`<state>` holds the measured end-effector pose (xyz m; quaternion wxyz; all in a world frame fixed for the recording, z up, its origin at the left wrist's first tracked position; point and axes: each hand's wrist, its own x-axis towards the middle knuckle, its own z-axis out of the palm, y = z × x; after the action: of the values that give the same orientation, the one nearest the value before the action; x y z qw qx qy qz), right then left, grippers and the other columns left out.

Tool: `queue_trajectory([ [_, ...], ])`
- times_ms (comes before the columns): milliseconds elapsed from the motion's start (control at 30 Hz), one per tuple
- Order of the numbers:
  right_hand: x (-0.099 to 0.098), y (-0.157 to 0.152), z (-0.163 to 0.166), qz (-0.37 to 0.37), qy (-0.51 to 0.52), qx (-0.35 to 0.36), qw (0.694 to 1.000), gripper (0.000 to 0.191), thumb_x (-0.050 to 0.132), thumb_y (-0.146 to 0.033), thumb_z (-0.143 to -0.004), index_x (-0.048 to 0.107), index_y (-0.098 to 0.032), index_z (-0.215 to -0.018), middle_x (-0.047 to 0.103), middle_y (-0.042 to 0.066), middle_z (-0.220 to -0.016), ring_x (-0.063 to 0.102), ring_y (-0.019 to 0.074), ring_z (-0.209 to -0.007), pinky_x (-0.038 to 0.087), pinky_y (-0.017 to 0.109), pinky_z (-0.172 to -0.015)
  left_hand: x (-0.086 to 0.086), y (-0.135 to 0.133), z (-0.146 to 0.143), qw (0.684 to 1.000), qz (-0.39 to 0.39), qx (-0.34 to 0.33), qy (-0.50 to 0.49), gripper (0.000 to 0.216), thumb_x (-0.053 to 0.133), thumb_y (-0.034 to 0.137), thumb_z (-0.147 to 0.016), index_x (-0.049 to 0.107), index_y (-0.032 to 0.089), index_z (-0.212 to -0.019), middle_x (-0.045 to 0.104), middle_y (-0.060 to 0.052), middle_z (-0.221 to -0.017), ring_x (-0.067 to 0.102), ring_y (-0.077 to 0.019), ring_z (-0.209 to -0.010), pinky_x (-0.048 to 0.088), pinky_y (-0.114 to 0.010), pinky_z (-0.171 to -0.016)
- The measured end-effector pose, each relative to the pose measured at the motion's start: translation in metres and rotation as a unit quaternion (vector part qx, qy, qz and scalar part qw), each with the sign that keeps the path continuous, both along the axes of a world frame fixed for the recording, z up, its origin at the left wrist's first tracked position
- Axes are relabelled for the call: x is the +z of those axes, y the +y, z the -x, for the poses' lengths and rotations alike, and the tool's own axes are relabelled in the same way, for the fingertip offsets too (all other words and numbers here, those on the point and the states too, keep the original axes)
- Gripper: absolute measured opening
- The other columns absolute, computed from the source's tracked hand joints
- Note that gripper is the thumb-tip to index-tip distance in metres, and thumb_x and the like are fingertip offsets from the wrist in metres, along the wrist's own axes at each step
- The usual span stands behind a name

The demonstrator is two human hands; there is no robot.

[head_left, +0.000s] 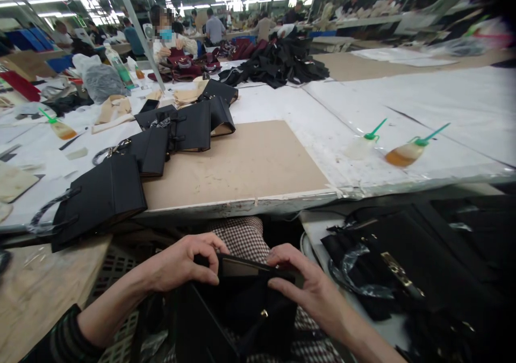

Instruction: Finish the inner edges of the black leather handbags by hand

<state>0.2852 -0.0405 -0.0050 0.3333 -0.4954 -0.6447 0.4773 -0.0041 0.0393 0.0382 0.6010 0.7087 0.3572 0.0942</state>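
A black handbag (201,320) rests on my lap, its mouth facing up toward me. My left hand (191,261) pinches the bag's far rim near its left end, thumb inside and fingers over the outside. On the right part of the same rim, my right hand (300,277) grips with the thumb below and the fingers above. Between the hands a beige strip (241,268) shows along the rim. A small gold-coloured fitting (264,313) glints inside the dark opening. The bag's lower part is out of sight.
Several black handbags (108,191) lie in a row on the table, beside a brown board (242,164). Glue bottles (405,153) with green nozzles stand at right. More black bags (387,266) are piled beside my right arm. Across the table sits a masked person (165,45).
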Motion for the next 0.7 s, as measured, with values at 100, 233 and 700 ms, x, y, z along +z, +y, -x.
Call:
queue_trajectory([
  [100,0.001,0.002,0.000,-0.082,-0.058,0.045,0.994,0.015,0.059,-0.019,-0.092,0.064,-0.028,-0.103,0.060,0.004,-0.111,0.059,0.0193,-0.106,0.049,0.030,-0.094,0.000,0.000,-0.001,1.000,0.002,0.000,0.002,0.013,0.077,0.031,-0.075,0.073,0.019,-0.073,0.063,-0.003,-0.119,0.057,-0.0217,-0.108,0.040,-0.033,-0.097],
  [233,0.004,0.002,0.001,-0.116,-0.128,0.075,0.982,0.020,0.055,-0.017,-0.094,0.064,-0.028,-0.108,0.059,0.004,-0.112,0.061,0.0182,-0.102,0.052,0.028,-0.088,-0.001,-0.001,0.001,1.000,-0.001,0.005,-0.003,0.012,0.077,0.030,-0.075,0.074,0.019,-0.074,0.063,-0.003,-0.119,0.058,-0.0217,-0.108,0.040,-0.033,-0.097],
  [700,0.022,-0.002,0.009,-0.114,-0.229,0.105,0.961,0.018,0.046,-0.018,-0.097,0.057,-0.021,-0.084,0.061,0.004,-0.103,0.061,0.0167,-0.083,0.048,0.030,-0.074,-0.002,-0.006,-0.002,0.999,-0.035,0.022,-0.002,0.011,0.076,0.025,-0.078,0.071,0.017,-0.072,0.065,-0.002,-0.115,0.060,-0.0190,-0.105,0.040,-0.029,-0.095],
])
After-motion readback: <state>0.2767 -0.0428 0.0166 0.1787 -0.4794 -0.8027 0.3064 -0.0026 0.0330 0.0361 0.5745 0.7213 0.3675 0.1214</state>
